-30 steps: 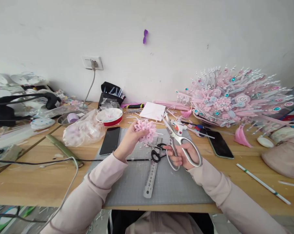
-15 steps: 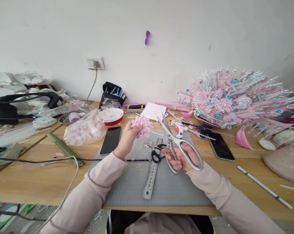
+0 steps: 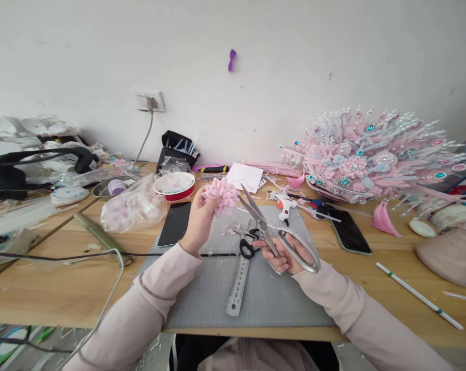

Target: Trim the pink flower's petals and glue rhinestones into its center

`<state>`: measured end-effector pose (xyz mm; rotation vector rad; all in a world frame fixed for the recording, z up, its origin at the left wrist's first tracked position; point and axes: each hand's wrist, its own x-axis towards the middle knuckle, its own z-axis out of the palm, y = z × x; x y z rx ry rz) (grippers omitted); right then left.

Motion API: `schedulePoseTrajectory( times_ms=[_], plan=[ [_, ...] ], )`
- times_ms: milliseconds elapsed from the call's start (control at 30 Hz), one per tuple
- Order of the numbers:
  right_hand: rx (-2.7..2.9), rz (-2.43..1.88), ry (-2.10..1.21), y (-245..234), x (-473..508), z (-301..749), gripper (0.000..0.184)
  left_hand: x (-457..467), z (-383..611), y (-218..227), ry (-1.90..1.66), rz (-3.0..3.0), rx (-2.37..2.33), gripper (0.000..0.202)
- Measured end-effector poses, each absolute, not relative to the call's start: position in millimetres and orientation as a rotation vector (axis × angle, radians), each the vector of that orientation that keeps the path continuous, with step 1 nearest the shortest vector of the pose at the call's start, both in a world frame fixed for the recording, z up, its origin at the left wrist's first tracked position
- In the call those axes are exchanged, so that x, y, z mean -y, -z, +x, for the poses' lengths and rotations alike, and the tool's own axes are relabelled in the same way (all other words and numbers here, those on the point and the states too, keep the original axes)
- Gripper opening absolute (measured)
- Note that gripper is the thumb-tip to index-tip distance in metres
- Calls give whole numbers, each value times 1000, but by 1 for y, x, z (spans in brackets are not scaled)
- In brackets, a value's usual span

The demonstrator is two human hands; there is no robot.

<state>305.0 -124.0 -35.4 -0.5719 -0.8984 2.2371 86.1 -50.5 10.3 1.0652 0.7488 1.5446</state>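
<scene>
Pinched in my left hand is a pink layered flower, held up above the cutting mat. My right hand is closed around the handles of large silver scissors. Their blades are parted and point up and left, with the tips close to the flower's right edge. Under the hands, a second pair of scissors with black handles lies across a steel ruler on the mat.
A pink, jewelled headdress stands at the right. Near it lie a hot glue gun and a phone. To the left are another phone, a red-and-white bowl, a plastic bag and a green tube.
The flower has tilted and shifted slightly left in my left hand. The silver scissors have turned and moved a little left and down, their tips now nearer the flower.
</scene>
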Motion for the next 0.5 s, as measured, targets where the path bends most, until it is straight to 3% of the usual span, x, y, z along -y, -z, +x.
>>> schedulePoseTrajectory(
  times_ms=[500],
  plan=[
    [930, -539, -2303, 49, 118, 306, 53, 61, 93, -11, -1448, 1186, -830, 27]
  ],
)
